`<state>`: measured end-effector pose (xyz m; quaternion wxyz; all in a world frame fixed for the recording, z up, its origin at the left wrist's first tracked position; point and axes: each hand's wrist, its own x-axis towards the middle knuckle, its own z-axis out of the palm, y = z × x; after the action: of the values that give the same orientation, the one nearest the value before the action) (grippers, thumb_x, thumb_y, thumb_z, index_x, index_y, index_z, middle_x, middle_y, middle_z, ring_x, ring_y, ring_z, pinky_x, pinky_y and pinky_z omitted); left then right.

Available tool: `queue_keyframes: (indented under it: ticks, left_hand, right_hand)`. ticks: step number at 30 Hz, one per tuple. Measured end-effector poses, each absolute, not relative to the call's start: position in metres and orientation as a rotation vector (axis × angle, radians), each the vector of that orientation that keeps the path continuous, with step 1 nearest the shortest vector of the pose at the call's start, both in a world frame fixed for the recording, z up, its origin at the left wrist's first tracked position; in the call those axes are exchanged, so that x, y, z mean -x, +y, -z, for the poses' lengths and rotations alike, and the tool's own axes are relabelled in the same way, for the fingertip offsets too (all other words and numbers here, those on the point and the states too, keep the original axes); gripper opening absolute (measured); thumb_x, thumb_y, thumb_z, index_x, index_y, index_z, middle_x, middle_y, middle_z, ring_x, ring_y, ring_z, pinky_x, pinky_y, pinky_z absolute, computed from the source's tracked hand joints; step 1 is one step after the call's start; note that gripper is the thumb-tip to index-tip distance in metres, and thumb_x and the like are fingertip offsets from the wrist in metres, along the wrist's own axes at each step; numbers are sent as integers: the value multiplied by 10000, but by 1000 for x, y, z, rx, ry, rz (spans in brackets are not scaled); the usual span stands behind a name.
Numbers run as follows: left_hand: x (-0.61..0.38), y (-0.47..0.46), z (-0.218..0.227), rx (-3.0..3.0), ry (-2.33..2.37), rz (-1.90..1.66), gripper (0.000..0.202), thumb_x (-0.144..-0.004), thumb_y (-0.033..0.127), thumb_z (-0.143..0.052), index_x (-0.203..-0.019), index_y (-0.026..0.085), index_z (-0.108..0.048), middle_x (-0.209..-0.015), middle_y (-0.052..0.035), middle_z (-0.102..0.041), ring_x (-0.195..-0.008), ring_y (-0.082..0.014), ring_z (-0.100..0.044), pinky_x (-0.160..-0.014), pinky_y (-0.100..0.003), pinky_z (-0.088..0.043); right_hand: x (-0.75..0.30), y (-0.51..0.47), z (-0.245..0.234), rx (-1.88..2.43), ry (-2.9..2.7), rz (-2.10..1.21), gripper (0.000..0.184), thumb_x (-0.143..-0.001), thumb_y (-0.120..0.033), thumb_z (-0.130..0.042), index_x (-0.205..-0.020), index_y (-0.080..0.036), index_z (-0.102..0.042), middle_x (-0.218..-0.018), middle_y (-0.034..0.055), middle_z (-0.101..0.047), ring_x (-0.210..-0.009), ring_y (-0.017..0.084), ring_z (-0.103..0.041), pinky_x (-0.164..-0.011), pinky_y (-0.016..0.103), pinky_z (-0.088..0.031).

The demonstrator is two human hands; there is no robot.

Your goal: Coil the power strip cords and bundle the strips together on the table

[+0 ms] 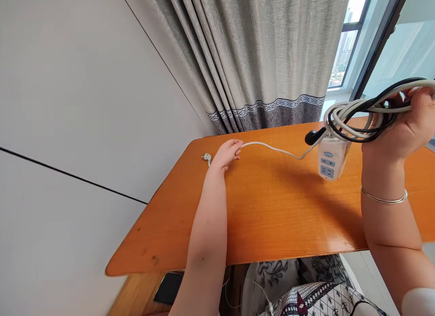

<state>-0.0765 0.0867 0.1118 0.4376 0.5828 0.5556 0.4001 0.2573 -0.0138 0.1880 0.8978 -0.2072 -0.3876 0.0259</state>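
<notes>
My left hand (228, 154) is closed around a white cable (272, 148) near its end, low over the orange wooden table (272, 216); the white plug (206, 158) sticks out to the left of my fist. My right hand (406, 126) is raised at the right and grips a coiled bundle of white and black cables (360, 117). A white power strip (331, 157) hangs from that bundle, just above the table, and a black plug (313, 136) juts out beside it. The white cable runs from my left hand to the strip. A thin bracelet (384, 199) is on my right wrist.
A grey wall panel (84, 126) stands to the left and a grey curtain (265, 58) hangs behind the table. A window (377, 40) is at the far right. Below the table's near edge lie a dark phone (169, 287) and patterned fabric (306, 293).
</notes>
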Motion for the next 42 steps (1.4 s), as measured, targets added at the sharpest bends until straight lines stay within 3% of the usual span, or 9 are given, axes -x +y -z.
queue_keyframes:
  ticks: [4, 7, 12, 16, 20, 26, 37, 40, 42]
  left_hand:
    - [60, 83, -124, -1459, 1200, -1488, 170, -838, 337, -639, -921, 223, -544, -585, 63, -465, -511, -96, -432, -579, -224, -427]
    - [47, 67, -136, -1608, 962, -1656, 322, -812, 442, -735, -977, 236, -551, -617, 49, -528, -515, -103, -471, -506, -231, -373]
    - [19, 19, -151, -1669, 743, -1671, 433, -795, 543, -769, -1017, 241, -553, -660, 44, -570, -606, -124, -616, -536, -233, -458]
    - [4, -12, -157, -1688, 675, -1571, 398, -842, 538, -730, -1051, 254, -546, -737, 28, -640, -657, -137, -669, -611, -261, -542]
    - [4, -29, -158, -1751, 560, -1587, 378, -910, 568, -629, -1114, 258, -553, -872, -16, -703, -822, -187, -720, -742, -323, -591]
    - [4, -27, -151, -1933, 442, -1498, 444, -892, 522, -670, -1228, 259, -546, -1250, -78, -672, -1122, -224, -679, -970, -375, -559]
    - [-25, 12, -107, -1914, 395, -957, 1228, -622, 585, -877, -1583, 298, -168, -1631, -164, -316, -1521, -380, -302, -1230, -553, -287]
    - [-30, 18, -94, -1838, 396, -933, 1352, -560, 541, -922, -1604, 353, -83, -1679, -141, -229, -1546, -377, -242, -1210, -543, -315]
    - [-33, 21, -85, -1709, 391, -887, 1389, -522, 525, -940, -1603, 375, -80, -1663, -146, -273, -1490, -381, -358, -1135, -541, -410]
  right_hand:
    - [-226, -37, -189, 472, -1014, -212, 149, -857, -294, -574, -717, -247, -553, -792, 11, -534, -695, 150, -588, -683, 358, -497]
    - [-202, -52, -187, 473, -1153, -508, 200, -833, -399, -665, -748, -252, -560, -923, 42, -541, -772, 173, -597, -727, 365, -539]
    - [-174, -60, -176, 534, -1365, -773, 262, -884, -502, -657, -837, -260, -568, -1112, 63, -598, -1171, 255, -595, -1002, 420, -525]
    - [-164, -65, -168, 533, -1520, -778, 267, -951, -519, -576, -866, -268, -536, -1241, 60, -616, -1298, 267, -533, -1043, 441, -494]
    - [-163, -63, -166, 564, -1648, -710, 212, -1018, -450, -475, -940, -259, -526, -1222, 73, -617, -1148, 223, -590, -984, 408, -499]
    - [-173, -41, -162, 698, -1638, -164, 236, -1001, -393, -498, -838, -224, -516, -846, 22, -537, -822, 176, -533, -805, 370, -478]
    - [-206, -10, -162, 646, -1028, -133, 283, -921, -476, -645, -822, -233, -539, -775, -36, -503, -743, 106, -580, -715, 259, -533]
    - [-212, -2, -160, 595, -907, -218, 286, -886, -440, -682, -796, -227, -513, -728, -60, -446, -648, 71, -540, -635, 213, -501]
    - [-219, 3, -157, 585, -867, -248, 288, -889, -460, -677, -815, -227, -523, -748, -55, -452, -679, 77, -576, -645, 220, -519]
